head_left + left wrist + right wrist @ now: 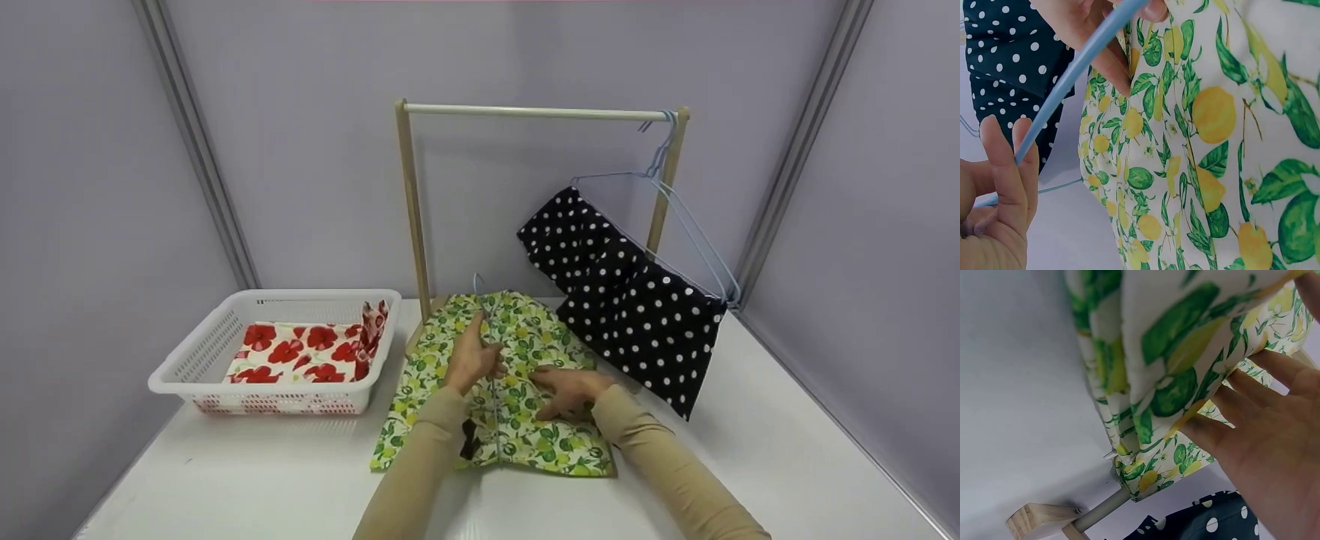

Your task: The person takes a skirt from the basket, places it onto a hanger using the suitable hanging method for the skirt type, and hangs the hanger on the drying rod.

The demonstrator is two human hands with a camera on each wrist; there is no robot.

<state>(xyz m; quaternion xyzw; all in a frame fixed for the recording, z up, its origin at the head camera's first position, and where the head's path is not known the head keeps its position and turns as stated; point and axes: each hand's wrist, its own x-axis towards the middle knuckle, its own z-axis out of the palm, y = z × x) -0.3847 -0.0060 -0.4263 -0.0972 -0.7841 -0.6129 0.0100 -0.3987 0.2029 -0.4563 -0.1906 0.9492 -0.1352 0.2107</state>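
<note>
A lemon-print cloth (435, 352) in white, yellow and green spreads before me at the foot of a clothes rack. A light blue hanger (1075, 76) runs along its middle, its hook rising above the far edge. My left hand (472, 360) holds the hanger; in the left wrist view the bar passes by its raised fingers. My right hand (570, 388) grips a fold of the cloth, thumb on one side and fingers (1252, 391) tucked behind the edge. Beside the cloth hangs a black polka-dot cloth (637, 307) on another blue hanger (694, 225).
The clothes rack (525, 112), with wooden posts and a white bar, stands at the back. A white basket (169, 379) at left holds a red-flowered cloth (296, 352). All stand on a white table (247, 480) walled by grey panels.
</note>
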